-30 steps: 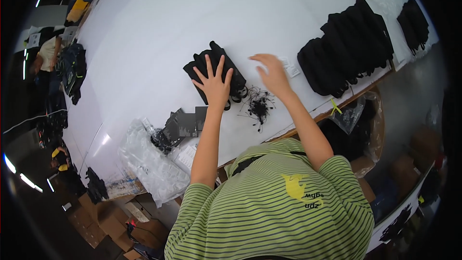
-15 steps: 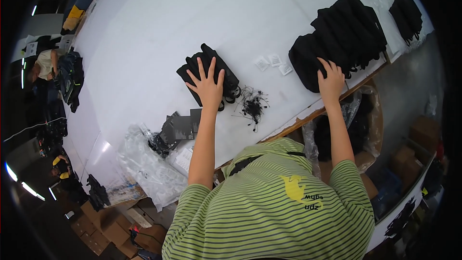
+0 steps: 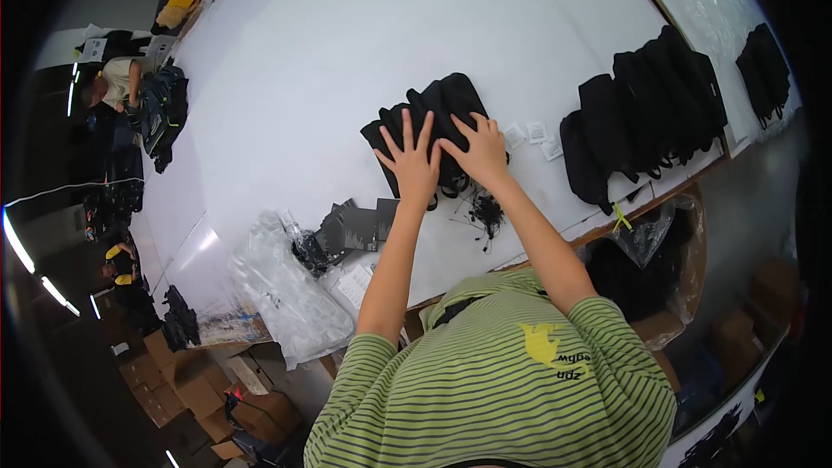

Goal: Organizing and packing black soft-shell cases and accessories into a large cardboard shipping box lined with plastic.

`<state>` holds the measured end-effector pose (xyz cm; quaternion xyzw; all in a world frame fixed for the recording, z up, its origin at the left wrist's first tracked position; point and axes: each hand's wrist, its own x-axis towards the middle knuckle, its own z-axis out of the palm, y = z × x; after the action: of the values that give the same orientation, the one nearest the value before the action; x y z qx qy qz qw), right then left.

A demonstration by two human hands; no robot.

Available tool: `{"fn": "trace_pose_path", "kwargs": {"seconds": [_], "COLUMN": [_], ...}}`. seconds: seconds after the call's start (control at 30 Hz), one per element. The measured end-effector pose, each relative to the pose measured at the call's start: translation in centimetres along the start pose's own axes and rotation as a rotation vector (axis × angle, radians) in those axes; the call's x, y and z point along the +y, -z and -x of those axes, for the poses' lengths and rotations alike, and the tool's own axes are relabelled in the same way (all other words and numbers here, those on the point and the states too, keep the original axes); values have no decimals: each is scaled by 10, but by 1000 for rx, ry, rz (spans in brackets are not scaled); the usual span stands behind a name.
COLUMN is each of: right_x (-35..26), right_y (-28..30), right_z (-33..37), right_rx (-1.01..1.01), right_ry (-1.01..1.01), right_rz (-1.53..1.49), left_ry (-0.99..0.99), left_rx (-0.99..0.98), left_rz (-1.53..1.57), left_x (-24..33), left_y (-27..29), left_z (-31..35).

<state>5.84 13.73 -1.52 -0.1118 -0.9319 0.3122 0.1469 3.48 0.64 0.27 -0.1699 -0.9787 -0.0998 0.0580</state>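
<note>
A row of overlapping black fabric pouches (image 3: 451, 91) with small loops along the near side lies on the white table in front of me. My left hand (image 3: 414, 165) rests on its left part, fingers spread. On the right end of the row lies my right hand (image 3: 478, 156), its fingers apart and flat on the cloth. Part of the row is hidden under both hands. Just below my right hand is a tangle of thin black strings (image 3: 487, 215). A larger row of similar black pouches (image 3: 663, 91) stands farther right, near the table edge.
Small white packets (image 3: 536, 132) lie between the two rows. Dark printed cards (image 3: 357, 227) and crumpled clear plastic bags (image 3: 282, 286) are at the near left. A plastic-lined carton (image 3: 693, 277) stands below the right edge. Other people (image 3: 120, 82) work at the far left.
My right hand has come left from the larger row onto the nearer one, which now reaches farther right with added pouches. My left hand stays on it. The view has shifted somewhat.
</note>
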Motion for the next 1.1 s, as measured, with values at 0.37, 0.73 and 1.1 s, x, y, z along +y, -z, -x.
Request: {"fn": "trace_pose_path", "kwargs": {"seconds": [0.37,0.73,1.1], "right_x": [50,70,-14], "right_y": [44,-20,-54], "right_z": [-39,-23,-32], "right_rx": [-16,-292,-448], "right_ry": [-607,-328,-413], "right_rz": [-1434,-640,-406], "left_ry": [-174,626,690], "left_rx": [25,173,23], "left_rz": [76,681,785], "left_x": [0,-61,-105], "left_y": [1,13,22], "left_z": [-5,25,8]}}
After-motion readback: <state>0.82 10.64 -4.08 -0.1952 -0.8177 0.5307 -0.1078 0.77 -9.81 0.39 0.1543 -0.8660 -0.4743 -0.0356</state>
